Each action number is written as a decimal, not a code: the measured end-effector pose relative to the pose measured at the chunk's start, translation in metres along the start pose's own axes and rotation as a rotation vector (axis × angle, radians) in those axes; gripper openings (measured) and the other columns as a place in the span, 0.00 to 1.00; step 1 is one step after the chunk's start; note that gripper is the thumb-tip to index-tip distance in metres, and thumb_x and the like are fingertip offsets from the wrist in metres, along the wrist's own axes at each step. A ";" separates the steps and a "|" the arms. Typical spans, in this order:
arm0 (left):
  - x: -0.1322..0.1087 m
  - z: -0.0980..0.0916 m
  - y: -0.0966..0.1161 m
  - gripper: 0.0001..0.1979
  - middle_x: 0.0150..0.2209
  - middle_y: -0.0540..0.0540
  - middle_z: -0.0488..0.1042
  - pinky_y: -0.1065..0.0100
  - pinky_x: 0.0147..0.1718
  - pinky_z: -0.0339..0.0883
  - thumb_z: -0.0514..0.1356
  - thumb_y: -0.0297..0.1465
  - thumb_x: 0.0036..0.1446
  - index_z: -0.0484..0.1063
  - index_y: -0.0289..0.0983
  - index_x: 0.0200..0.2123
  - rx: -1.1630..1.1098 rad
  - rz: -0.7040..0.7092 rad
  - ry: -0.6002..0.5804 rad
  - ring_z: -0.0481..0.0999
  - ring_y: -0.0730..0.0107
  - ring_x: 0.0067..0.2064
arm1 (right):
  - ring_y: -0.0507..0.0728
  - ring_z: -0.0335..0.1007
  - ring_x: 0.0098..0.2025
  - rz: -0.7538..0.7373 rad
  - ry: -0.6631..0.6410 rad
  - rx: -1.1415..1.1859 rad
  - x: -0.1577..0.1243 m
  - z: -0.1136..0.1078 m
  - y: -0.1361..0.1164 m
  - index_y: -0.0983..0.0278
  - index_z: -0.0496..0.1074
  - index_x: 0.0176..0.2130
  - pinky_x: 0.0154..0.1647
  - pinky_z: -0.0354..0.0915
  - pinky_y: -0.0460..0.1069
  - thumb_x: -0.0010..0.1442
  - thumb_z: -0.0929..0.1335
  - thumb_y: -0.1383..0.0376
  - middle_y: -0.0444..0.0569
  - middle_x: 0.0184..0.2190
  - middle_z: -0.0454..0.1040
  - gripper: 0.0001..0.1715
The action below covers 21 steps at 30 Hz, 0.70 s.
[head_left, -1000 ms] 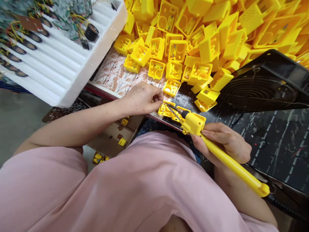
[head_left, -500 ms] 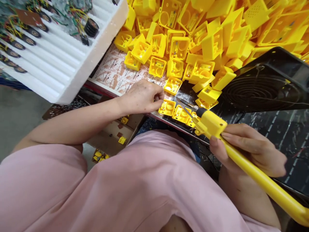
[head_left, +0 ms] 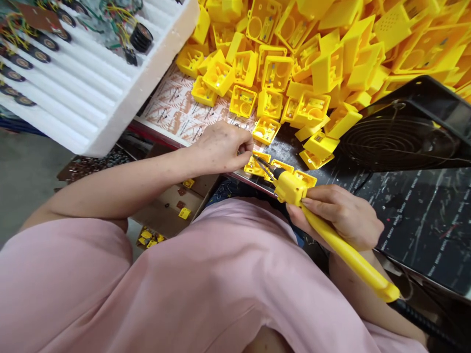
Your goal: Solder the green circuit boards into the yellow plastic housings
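My right hand (head_left: 340, 215) is wrapped round a yellow soldering iron (head_left: 290, 187), with a black collar, a thin metal tip and a second thin rod beside it. The tip points left, over an open yellow plastic housing (head_left: 262, 169) at the table's front edge; whether it touches cannot be seen. Right at that housing, my left hand (head_left: 225, 147) is closed with its fingers curled, and whatever they hold is hidden. Another open housing (head_left: 267, 131) lies just behind the left fingertips. More housings stand in a row to the right, partly covered by the iron.
A large heap of yellow housings (head_left: 275, 73) covers the back of the table. A black fan (head_left: 386, 142) stands at right. At left, a white foam tray (head_left: 106, 105) holds wired round parts. Below the table edge, a box (head_left: 165, 206) contains small yellow pieces.
My right hand has moved left with the soldering iron, bringing its tip over the housing by my left hand. The left hand has barely shifted.
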<state>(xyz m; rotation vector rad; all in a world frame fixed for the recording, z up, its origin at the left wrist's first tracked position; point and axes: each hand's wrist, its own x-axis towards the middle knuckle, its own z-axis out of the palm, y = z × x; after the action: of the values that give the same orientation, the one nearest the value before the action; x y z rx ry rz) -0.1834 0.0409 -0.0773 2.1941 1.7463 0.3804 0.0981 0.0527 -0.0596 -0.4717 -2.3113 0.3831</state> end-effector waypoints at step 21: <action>0.001 -0.001 0.001 0.15 0.29 0.48 0.82 0.66 0.38 0.70 0.57 0.34 0.57 0.84 0.39 0.37 0.041 0.004 0.003 0.83 0.63 0.35 | 0.54 0.81 0.33 0.166 0.160 0.038 -0.029 0.005 0.004 0.58 0.75 0.58 0.34 0.78 0.47 0.58 0.78 0.69 0.43 0.37 0.83 0.29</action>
<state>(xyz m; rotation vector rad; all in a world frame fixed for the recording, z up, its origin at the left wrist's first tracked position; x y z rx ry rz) -0.1826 0.0414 -0.0756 2.2272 1.7664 0.3523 0.1147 0.0424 -0.0820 -0.6539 -2.1135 0.4511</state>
